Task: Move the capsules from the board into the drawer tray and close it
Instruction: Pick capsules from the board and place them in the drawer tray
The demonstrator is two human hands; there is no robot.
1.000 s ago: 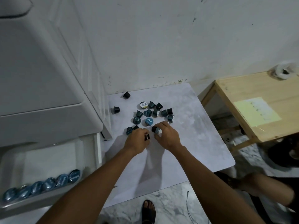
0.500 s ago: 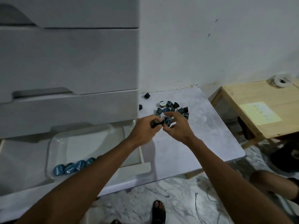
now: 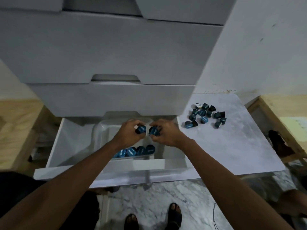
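The left hand [image 3: 128,135] pinches a small dark capsule with a blue foil lid [image 3: 140,129] between thumb and fingers, and the right hand [image 3: 163,133] grips a second dark blue-lidded capsule [image 3: 154,131] the same way; the two capsules sit just beside each other, lids turned toward the camera, held above the clear plastic tray [image 3: 99,135] inside the open white bottom drawer [image 3: 69,146]. Pale lettering crosses both lids, too blurred to read. Below the hands, a row of blue-lidded capsules [image 3: 137,151] leans along the tray's near wall, partly hidden by the left forearm; their lids carry white print that cannot be made out for certain. To the right of the drawer lies the white marbled board [image 3: 232,143], with a loose cluster of dark and blue capsules [image 3: 206,116] near its far left corner, one of them showing a white label with illegible print. Closed white drawers [image 3: 108,55] stack above. A pale wooden table [image 3: 285,117] stands at the right edge.
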